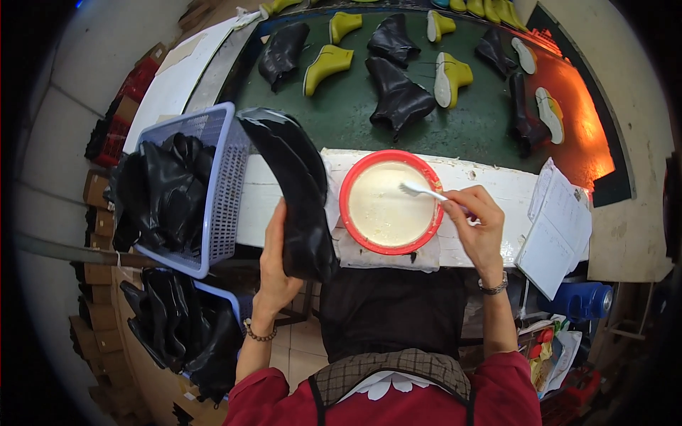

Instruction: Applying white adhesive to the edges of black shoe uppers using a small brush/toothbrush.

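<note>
My left hand grips a black rubber boot by its lower end and holds it upright beside the bowl. My right hand holds a white brush whose bristles dip into the pale cream liquid of a red bowl. The bowl sits on a cloth on the white bench edge, directly in front of me.
A blue-lilac basket full of black boots stands at my left, with another pile of black boots below it. Black and yellow-green boots lie on the dark green conveyor surface beyond. White papers hang at the right.
</note>
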The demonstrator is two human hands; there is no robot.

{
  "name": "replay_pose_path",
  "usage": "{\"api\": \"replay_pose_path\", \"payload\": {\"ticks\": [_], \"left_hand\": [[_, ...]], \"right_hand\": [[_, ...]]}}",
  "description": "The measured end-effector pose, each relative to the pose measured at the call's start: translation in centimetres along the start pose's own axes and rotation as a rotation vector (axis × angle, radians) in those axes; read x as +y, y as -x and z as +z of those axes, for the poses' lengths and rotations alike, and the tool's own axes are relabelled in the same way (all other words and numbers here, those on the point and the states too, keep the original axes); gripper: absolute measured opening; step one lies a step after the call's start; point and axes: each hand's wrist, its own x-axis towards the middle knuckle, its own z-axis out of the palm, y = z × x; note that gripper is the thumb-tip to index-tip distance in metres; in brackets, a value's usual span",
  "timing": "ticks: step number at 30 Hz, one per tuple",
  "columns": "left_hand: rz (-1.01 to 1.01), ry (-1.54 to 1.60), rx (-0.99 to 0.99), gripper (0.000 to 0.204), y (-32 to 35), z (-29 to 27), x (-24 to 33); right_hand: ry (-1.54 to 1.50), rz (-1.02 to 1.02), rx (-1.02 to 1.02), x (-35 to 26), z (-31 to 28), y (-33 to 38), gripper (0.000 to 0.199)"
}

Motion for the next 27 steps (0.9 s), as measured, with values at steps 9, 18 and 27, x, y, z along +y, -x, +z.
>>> {"api": "replay_pose_path", "payload": {"ticks": [9,18,27], "left_hand": [[0.289,-0.100,-0.241,0.094,-0.9,0.9,3.1],[0.390,-0.001,-0.275,0.086,-0.6,1.2,2.3],[0.113,0.015,-0.150,0.091,-1.5,1.8,2.9]], "right_hand": [[-0.101,-0.241,0.007,-4.1,-0.6,-2.6,0.014],[0.126,-0.564,0.193,-3.4,-2.0,-7.6,0.015],[0.001,-0.438,-0.004,-2.9,-0.4,-0.9,0.020]]}}
